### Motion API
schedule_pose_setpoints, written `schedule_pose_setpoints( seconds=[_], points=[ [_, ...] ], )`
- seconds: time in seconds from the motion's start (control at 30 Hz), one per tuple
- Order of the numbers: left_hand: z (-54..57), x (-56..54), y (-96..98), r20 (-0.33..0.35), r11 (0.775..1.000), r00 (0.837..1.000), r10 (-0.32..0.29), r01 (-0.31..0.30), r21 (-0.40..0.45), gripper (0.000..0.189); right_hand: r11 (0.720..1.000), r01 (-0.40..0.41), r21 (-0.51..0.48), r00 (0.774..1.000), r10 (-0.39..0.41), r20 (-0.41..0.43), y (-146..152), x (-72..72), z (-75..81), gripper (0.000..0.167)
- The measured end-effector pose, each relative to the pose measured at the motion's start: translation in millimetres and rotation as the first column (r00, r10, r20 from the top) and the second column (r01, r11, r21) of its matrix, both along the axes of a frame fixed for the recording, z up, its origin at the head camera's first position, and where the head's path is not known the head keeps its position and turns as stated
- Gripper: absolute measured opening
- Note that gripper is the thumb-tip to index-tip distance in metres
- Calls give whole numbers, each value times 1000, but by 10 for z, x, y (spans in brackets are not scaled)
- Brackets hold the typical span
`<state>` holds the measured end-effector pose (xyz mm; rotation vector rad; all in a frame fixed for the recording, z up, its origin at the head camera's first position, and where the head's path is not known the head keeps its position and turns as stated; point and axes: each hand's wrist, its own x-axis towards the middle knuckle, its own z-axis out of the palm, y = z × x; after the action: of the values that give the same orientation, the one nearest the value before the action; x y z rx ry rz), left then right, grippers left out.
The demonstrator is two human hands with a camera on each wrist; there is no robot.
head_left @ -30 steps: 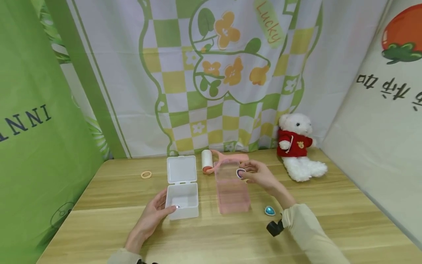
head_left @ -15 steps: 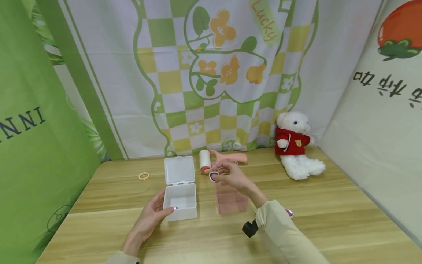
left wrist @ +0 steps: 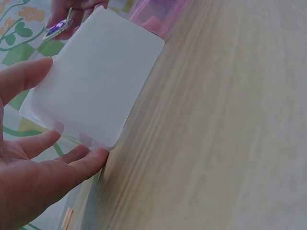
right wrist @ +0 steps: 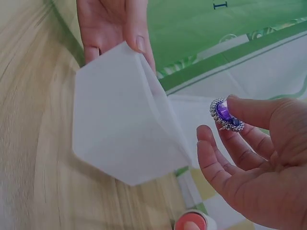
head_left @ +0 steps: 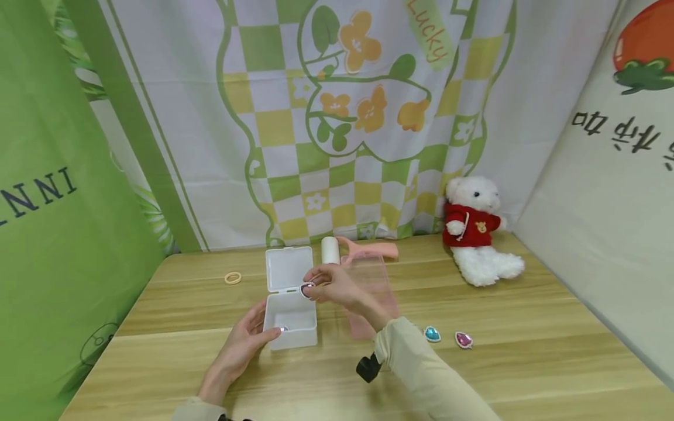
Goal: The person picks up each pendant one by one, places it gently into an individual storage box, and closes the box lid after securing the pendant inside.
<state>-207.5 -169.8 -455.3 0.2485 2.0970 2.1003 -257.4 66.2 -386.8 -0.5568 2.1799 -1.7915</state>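
My left hand (head_left: 241, 345) grips the near left side of an open white plastic box (head_left: 296, 340), thumb over the rim and fingers along the side. Its hinged lid (head_left: 289, 269) leans back. A small shiny piece (head_left: 284, 328) shows inside, by the thumb. Over the right part of the box, my right hand (head_left: 337, 290) pinches a purple gem (right wrist: 223, 110) with a silver beaded border between thumb and fingers. On the table to the right lie a blue gem (head_left: 432, 334) and a pink gem (head_left: 464, 340), both with pale borders.
A translucent pink container (head_left: 363, 323) stands right of the box, partly behind my right arm. Behind it lies a lint roller (head_left: 330, 249) with a pinkish-orange handle. A tan ring (head_left: 233, 278) lies left, and a white teddy bear (head_left: 476, 231) in red sits back right.
My right hand has carried the purple gem leftward, from above the pink container to above the white box. My left hand has kept its grip on the box.
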Motion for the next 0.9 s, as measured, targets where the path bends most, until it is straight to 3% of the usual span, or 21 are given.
schedule_pose_setpoints(
  seconds=[0.23, 0.43, 0.53, 0.6, 0.7, 0.8, 0.9],
  points=[
    [-15, -47, 70, 6, 999, 999, -41, 41, 18, 75, 1000, -16, -2, 999, 16, 28, -129, 1, -23, 25],
    [7, -47, 85, -14, 999, 999, -39, 39, 7, 75, 999, -34, 25, 999, 33, 39, -262, -22, -59, 23],
    [20, -40, 67, -15, 999, 999, -36, 36, 4, 74, 997, -46, 67, 999, 44, 26, -348, -43, -85, 21],
    [19, -37, 49, -12, 999, 999, -33, 33, 0, 74, 988, -53, 146, 998, 57, -25, -399, -54, -91, 18],
    [12, -31, 24, 2, 1000, 1000, -26, 26, 5, 75, 949, -58, 311, 988, 100, -122, -467, -73, -74, 15],
    [9, -15, 5, 2, 1000, 1000, -19, 19, 3, 75, 873, -62, 484, 961, 183, -207, -528, -93, -52, 15],
    [6, 1, -7, -3, 1000, 1000, -9, 9, 0, 74, 807, -59, 588, 935, 251, -250, -586, -111, -55, 15]
  ],
)
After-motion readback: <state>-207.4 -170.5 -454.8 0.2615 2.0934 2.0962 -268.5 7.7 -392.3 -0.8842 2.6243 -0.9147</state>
